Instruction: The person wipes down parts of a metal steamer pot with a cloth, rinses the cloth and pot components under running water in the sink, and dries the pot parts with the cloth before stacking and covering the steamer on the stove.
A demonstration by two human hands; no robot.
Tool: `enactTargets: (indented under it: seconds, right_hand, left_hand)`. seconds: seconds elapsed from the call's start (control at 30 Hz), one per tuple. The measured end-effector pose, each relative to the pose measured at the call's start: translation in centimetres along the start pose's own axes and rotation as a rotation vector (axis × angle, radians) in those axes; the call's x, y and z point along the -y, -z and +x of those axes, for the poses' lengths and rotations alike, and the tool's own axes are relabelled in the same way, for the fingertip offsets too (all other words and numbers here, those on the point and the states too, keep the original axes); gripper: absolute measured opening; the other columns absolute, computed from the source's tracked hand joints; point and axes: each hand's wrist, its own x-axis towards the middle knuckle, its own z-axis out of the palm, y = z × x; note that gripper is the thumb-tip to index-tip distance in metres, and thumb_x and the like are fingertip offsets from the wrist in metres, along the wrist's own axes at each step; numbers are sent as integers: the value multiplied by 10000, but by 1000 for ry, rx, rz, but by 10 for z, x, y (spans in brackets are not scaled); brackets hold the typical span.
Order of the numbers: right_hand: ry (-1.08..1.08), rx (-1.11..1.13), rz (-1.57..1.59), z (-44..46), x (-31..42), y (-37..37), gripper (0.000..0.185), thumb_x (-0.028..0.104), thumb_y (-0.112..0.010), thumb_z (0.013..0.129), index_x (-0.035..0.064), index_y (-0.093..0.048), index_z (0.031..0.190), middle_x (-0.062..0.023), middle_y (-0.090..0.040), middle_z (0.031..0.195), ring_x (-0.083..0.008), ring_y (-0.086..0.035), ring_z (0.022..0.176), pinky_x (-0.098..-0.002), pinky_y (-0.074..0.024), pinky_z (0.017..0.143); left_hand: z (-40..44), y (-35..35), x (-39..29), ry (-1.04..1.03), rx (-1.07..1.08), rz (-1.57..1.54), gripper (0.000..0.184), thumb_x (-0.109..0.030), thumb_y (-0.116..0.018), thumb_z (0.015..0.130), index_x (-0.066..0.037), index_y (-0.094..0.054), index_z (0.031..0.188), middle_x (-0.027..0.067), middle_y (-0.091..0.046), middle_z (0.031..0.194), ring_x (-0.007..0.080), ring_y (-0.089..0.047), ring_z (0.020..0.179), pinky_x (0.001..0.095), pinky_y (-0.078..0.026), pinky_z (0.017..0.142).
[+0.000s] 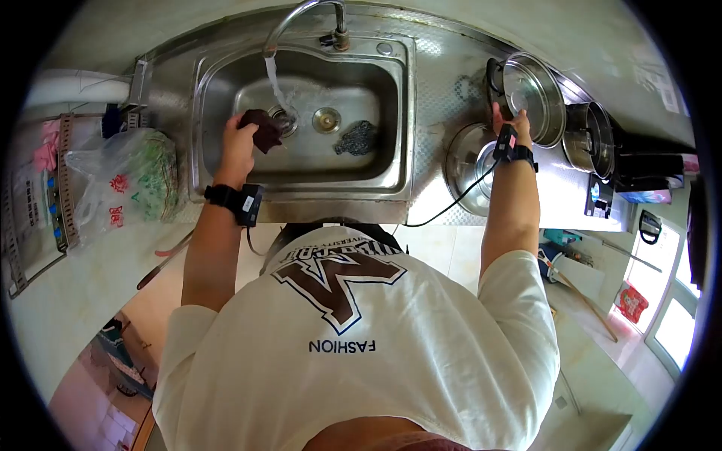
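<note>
Dimpled metal counter [436, 98] ran beneath a pale wall, with a rectangular stainless steel sink [301, 183] set into it. Above the basin, a curved metal faucet [341, 36] poured a white stream of water [274, 75] near a crumpled, dark reddish-brown cloth [263, 131]. The left hand [239, 139] gripped this cloth over the sink's left side, fingers closed on its soft folds. The right hand [515, 128] was at the near rim of a wide, shiny, round pot [538, 90]; whether it grasped the rim could not be told. If bumped, the smooth pot could slide and knock the second pot [589, 135] to its right, and the black cable [478, 183] at the right wrist might snag. Dropped, the cloth could cover the round drain [284, 122] and let water pool. A wiry, mesh-like scouring pad [356, 138] lay on the basin floor, and a crinkled clear plastic bag [120, 173] holding something green sat left of the sink.
</note>
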Motion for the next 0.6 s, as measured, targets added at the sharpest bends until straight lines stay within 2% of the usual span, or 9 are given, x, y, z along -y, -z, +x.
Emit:
enactTargets:
  seconds: [0.2,0.33,0.4,0.5,0.53,0.6]
  right_hand:
    - [69,25,-89,0,-5,8,364,277,-536,895,-30,-508,1088,-183,-587,1010,-306,-613,888,-384,-585,734]
    - [49,104,-241,-23,-5,28,235,159,-479,909,-47,-586,947,-171,-640,850,-282,-648,760,-339,-594,669]
    - [63,193,-394,-51,-10,46,237,100,-450,915,-55,-625,876,-165,-667,770,-269,-665,696,-316,-599,636]
    - [163,413,-745,-101,-17,67,218,98,-460,891,-62,-607,879,-166,-646,718,-244,-645,615,-318,-586,567]
    - [166,412,-747,-117,-21,69,218,98,-460,891,-62,-607,879,-166,-646,718,-244,-645,615,-318,-586,567]
    - [223,401,-1042,-156,-33,69,218,102,-480,865,-78,-603,869,-163,-645,712,-216,-624,539,-303,-567,499]
  left_hand:
    - [-27,26,4,48,-79,-75,428,11,-546,827,26,-449,1244,129,-571,1114,238,-592,979,349,-502,839]
    - [-31,45,4,-3,-40,-158,404,-14,-531,861,-14,-451,1257,116,-573,1131,237,-605,994,375,-509,836]
    - [-38,44,-2,-6,-47,-171,406,-16,-527,862,-17,-453,1260,112,-576,1127,238,-606,993,376,-508,836]
    - [-41,40,-11,-13,-58,-244,441,-1,-521,846,-18,-444,1280,107,-582,1113,229,-609,972,358,-503,844]
    - [-42,39,-13,-21,-53,-241,440,6,-515,840,-20,-458,1275,102,-585,1107,217,-609,961,338,-500,828]
    - [-42,36,-14,-26,-45,-241,440,12,-509,833,-21,-472,1270,98,-589,1102,205,-609,950,319,-497,811]
